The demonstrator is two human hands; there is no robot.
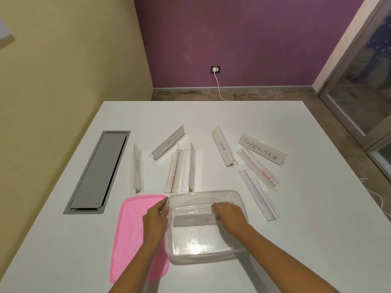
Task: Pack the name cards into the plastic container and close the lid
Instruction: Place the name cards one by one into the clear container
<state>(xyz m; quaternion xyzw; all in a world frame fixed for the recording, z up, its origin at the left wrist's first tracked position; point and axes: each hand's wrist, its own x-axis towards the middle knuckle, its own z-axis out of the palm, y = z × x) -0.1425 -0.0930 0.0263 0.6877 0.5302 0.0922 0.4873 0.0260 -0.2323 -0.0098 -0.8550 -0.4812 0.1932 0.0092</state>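
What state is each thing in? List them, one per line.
Plastic container: open, upright on the table.
Pink lid: off, flat beside the container.
DOG name card: inside the container.
SUPERMAN name card: still out on the table.
PANDA name card: still out on the table.
Left hand: gripping the container's left rim.
Right hand: inside the container, on the DOG card's end.
Wall socket: plug in.
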